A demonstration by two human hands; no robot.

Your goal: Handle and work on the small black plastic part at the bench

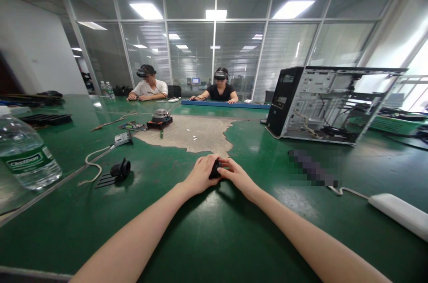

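A small black object (215, 170) is held between my two hands, just above the green table (214, 238) at the centre. My left hand (201, 173) wraps over its left side with the fingers closed. From the right, my right hand (235, 173) touches it with thumb and fingertips. Most of the object is hidden by the fingers, so its exact kind cannot be made out. Beyond the hands lies a bare beige patch (200, 129) in the table's green surface. To the left rests a black round part with prongs (121, 169).
An open computer case (321, 104) stands at the right, near a white power strip (401, 211) with a cable. A water bottle (26, 158) is at the left. A fan-like cooler (160, 118) and circuit boards lie farther back. Two people wearing headsets sit across the table.
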